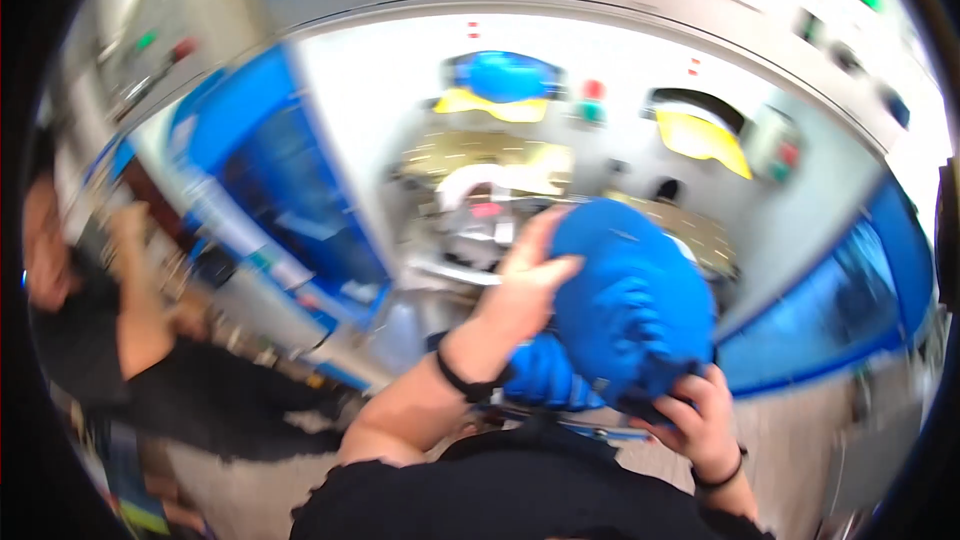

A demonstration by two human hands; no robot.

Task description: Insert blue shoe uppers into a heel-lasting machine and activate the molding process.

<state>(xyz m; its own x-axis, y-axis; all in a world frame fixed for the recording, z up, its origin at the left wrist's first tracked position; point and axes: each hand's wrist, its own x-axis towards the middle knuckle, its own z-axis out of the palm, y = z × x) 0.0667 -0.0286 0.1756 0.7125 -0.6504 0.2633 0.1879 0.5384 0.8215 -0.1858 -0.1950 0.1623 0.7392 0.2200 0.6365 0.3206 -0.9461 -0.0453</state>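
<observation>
— Blue fabric, that's what fills the middle: a rounded blue cloth bundle (625, 305), ribbed or gathered along its lower half, held up in front of the person's chest.

— Which hand has it?

— Both. Nearest the camera, the right hand (700, 420) sits at the bundle's lower right edge, fingers (672, 410) curled shut around a dark bit of the hem, a dark band on the wrist. The left hand (525, 285) lies flat against the bundle's left side, fingers (545, 235) spread and pressed up over its top edge, thumb along the cloth. So the cloth sits between the two hands, touching both.

— Is the left really gripping?

— It presses more than pinches; the palm is on the cloth, but I can't tell whether the fingertips close over anything behind it. A black wristband (462, 380) crosses that wrist, and black sleeves show at the lower edge.

— And beyond the hands?

— Just behind the bundle, a cluttered work surface (470, 240) with pale, blurred pieces on it, too smeared to name. Further back, a white machine wall (400, 90) with two yellow curved shapes (700, 135), one under a blue dome-like form, plus small red and green spots. Blue panels (290, 180) flank the opening on the left and right.

— Anyone else?

— At the far left, another person in a black top (120, 340), arm raised, well apart from the bundle. Everything there is motion-blurred.
</observation>
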